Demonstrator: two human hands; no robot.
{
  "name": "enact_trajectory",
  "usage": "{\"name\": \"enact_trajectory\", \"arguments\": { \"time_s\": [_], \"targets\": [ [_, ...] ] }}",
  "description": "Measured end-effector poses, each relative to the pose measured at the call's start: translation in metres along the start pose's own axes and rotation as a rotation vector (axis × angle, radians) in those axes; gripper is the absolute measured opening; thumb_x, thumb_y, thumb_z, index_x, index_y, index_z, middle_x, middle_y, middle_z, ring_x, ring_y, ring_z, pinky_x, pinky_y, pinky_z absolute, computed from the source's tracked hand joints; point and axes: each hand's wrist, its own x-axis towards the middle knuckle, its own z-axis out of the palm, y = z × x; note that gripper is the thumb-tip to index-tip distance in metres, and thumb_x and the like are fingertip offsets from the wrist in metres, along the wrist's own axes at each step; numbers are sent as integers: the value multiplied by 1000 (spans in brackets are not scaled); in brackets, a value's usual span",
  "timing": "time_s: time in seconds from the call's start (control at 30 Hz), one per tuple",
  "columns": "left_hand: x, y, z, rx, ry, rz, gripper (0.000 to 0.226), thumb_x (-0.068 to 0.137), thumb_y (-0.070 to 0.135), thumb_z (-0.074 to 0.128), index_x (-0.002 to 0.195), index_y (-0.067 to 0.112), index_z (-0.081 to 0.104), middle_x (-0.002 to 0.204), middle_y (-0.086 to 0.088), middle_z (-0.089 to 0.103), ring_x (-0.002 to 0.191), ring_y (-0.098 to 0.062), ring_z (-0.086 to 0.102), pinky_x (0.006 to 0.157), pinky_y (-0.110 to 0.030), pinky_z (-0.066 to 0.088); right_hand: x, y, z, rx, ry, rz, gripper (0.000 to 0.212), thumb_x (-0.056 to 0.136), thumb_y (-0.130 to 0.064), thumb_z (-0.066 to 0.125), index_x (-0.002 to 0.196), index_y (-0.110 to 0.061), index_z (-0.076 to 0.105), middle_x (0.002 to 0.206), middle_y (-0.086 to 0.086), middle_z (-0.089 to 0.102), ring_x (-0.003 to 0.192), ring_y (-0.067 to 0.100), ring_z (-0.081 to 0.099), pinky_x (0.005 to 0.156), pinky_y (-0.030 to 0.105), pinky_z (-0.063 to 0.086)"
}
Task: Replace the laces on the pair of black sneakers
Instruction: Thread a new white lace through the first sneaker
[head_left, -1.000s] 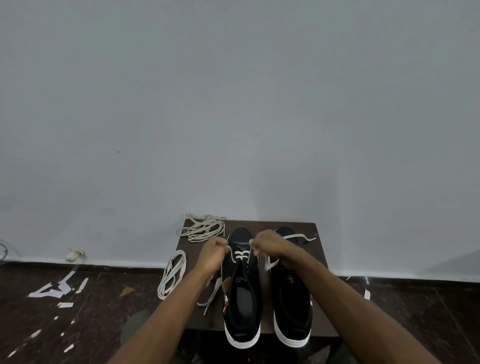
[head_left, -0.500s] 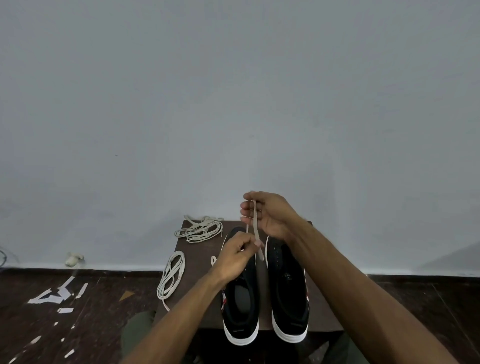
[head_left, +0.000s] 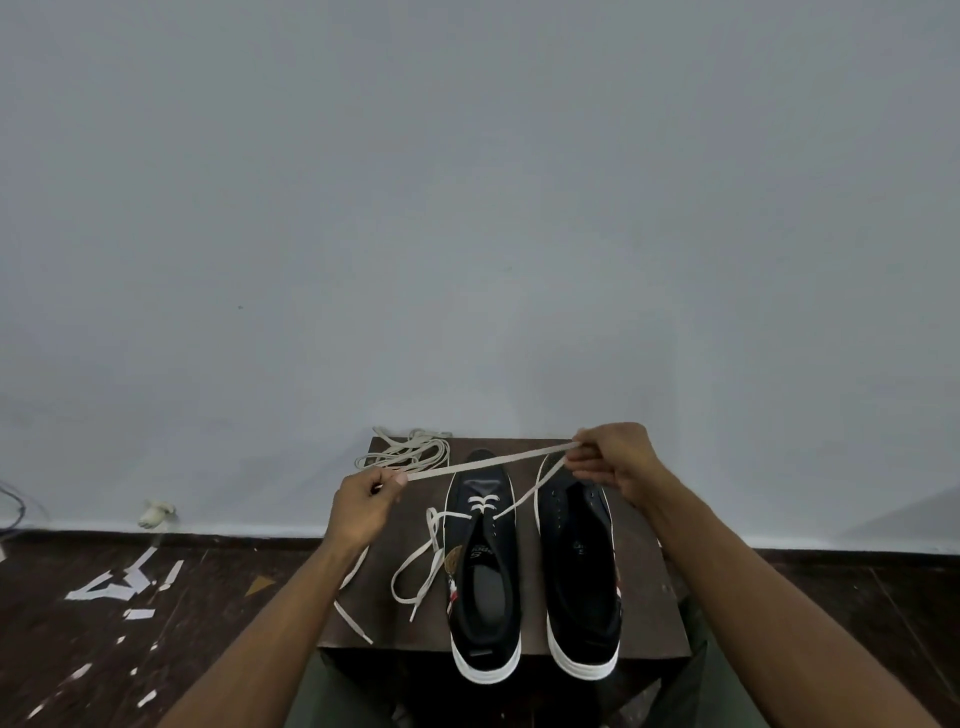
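Two black sneakers with white soles stand side by side on a small dark table (head_left: 644, 613), toes toward the wall. The left sneaker (head_left: 483, 571) has a white lace (head_left: 493, 460) threaded through its lowest eyelets. The right sneaker (head_left: 579, 571) shows bare eyelets. My left hand (head_left: 366, 506) pinches one part of that lace left of the shoes. My right hand (head_left: 615, 460) pinches it above the right sneaker's toe. The lace is stretched taut between both hands. Its other end lies loose on the table left of the left sneaker.
A bundle of loose white laces (head_left: 410, 452) lies at the table's far left corner. A grey wall rises just behind the table. White paper scraps (head_left: 124, 582) litter the dark floor at left. My knees show under the table's near edge.
My hands have moved apart sideways, the left one out to the left, the right one lower and to the right. The lace that hung upright between them is now pulled out flat.
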Motion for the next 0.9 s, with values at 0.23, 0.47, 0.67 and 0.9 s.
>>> {"name": "enact_trajectory", "arguments": {
  "time_s": [0.23,0.47,0.67,0.9],
  "targets": [
    [-12,23,16,1,-91,150,12,90,17,66,87,25,75,63,5,71,62,2,62,69,-15,45,-9,20,0,-1030,157,-424,23,87,-35,59,100,-17,64,101,0,60,93,23,60,77,33,48],
    [-21,46,32,174,-371,324,49,100,14,48,145,30,38,84,19,71,88,-1,68,91,-27,49,-23,33,49,-786,-323,-774,36,90,-18,63,126,-16,61,128,1,59,120,15,52,103,32,40],
    [-24,45,27,207,-433,307,59,100,17,47,150,37,23,78,12,71,57,-12,67,78,-36,55,-32,44,69,-686,-389,-762,15,89,-19,61,92,-22,75,84,-6,73,80,10,65,76,33,51],
    [-34,19,40,339,-270,171,21,85,34,67,105,36,60,79,17,65,70,-1,60,76,-37,54,-26,46,61,-754,-79,-573,11,81,-18,56,73,-21,63,63,-7,62,69,17,65,71,34,53]
  ]
}}
